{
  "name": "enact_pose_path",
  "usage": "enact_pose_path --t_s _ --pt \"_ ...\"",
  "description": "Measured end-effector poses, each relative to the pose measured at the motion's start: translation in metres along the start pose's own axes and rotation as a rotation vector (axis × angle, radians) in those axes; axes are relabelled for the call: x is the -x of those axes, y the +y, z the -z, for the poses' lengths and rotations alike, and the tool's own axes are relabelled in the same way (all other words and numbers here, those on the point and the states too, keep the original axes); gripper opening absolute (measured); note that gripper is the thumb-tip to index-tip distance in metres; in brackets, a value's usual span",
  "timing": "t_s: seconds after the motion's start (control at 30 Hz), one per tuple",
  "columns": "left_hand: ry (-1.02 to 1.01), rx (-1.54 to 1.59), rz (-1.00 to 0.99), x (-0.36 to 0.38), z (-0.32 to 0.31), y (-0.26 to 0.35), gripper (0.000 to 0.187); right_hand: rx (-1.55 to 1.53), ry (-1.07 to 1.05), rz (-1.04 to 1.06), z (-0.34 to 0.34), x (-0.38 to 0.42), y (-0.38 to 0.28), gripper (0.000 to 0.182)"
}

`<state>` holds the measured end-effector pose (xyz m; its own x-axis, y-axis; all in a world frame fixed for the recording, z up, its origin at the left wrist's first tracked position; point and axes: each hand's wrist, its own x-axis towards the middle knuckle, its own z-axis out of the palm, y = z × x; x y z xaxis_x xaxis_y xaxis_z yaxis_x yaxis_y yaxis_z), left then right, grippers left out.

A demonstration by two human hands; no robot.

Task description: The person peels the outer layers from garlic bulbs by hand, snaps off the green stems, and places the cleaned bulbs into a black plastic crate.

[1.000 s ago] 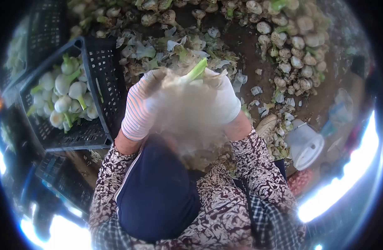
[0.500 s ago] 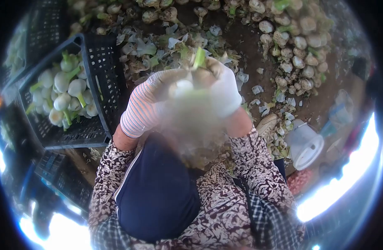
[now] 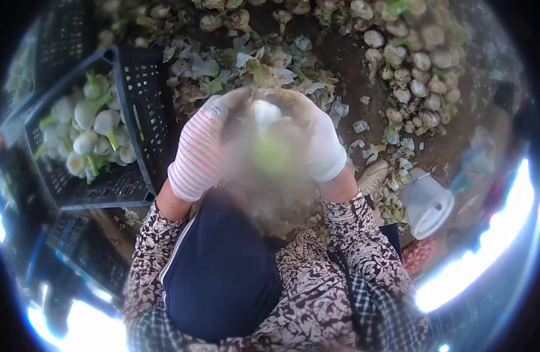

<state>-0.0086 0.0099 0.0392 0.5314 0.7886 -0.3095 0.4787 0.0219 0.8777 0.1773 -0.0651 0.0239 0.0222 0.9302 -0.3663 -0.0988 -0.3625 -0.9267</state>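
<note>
My left hand (image 3: 202, 144), in a striped knit glove, is curled round one side of a white garlic bulb (image 3: 266, 112). My right hand (image 3: 320, 138), gloved in white, closes on the bulb's other side. A pale green stem end (image 3: 272, 154) lies just below it, smeared by a blurred patch in the middle of the view. Both gloves have brownish, dirty fingers. Pale loose peelings (image 3: 255, 61) are heaped on the ground beyond my hands.
A black plastic crate (image 3: 142, 117) on the left holds several cleaned bulbs (image 3: 87, 115) with green stems. Unpeeled bulbs (image 3: 421, 88) are piled at upper right. A white bucket (image 3: 428, 205) lies at the right. A second dark crate (image 3: 85, 249) shows at lower left.
The bulb has turned between my hands: the green stem that pointed up and away now shows on the near side. My hands have stayed in nearly the same place.
</note>
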Motion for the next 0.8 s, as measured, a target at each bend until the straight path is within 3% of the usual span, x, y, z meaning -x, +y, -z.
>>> enact_pose_path --t_s 0.03,0.13,0.17,0.23,0.43,0.47,0.53,0.57,0.6,0.67,0.8 --pt "-0.013 0.052 -0.002 0.002 0.001 -0.007 0.036 0.18 0.057 0.1 -0.001 0.0 0.004 0.05" --pt "-0.2 -0.192 -0.135 0.002 0.015 -0.014 0.031 0.282 0.104 0.282 -0.002 0.003 0.007 0.053" --pt "-0.175 -0.215 -0.219 0.0 0.013 -0.016 0.033 0.357 0.086 0.298 -0.001 0.002 0.004 0.053" --pt "-0.193 -0.203 -0.206 -0.002 0.012 -0.02 0.032 0.51 0.052 0.329 0.002 0.0 -0.005 0.053" --pt "-0.061 -0.332 -0.255 -0.003 0.006 -0.018 0.023 0.607 0.059 0.476 -0.002 -0.001 -0.006 0.049" --pt "-0.014 -0.325 -0.255 -0.003 0.003 -0.018 0.021 0.468 0.069 0.393 -0.004 -0.001 -0.004 0.049" --pt "0.013 0.072 0.04 -0.001 -0.002 -0.009 0.018 0.193 0.091 0.227 -0.009 0.001 0.003 0.048" --pt "0.025 0.271 0.188 0.001 -0.003 -0.006 0.017 -0.047 0.086 0.043 -0.012 0.001 0.003 0.049" --pt "0.064 0.238 0.161 0.0 -0.004 -0.01 0.017 -0.288 0.079 -0.142 -0.015 0.0 0.003 0.049" --pt "0.144 0.169 0.106 -0.004 -0.007 -0.02 0.016 -0.467 0.082 -0.319 -0.022 -0.002 0.01 0.051" --pt "0.021 0.207 0.226 -0.011 -0.003 -0.026 0.015 -0.288 0.15 -0.291 -0.032 -0.005 0.016 0.053"
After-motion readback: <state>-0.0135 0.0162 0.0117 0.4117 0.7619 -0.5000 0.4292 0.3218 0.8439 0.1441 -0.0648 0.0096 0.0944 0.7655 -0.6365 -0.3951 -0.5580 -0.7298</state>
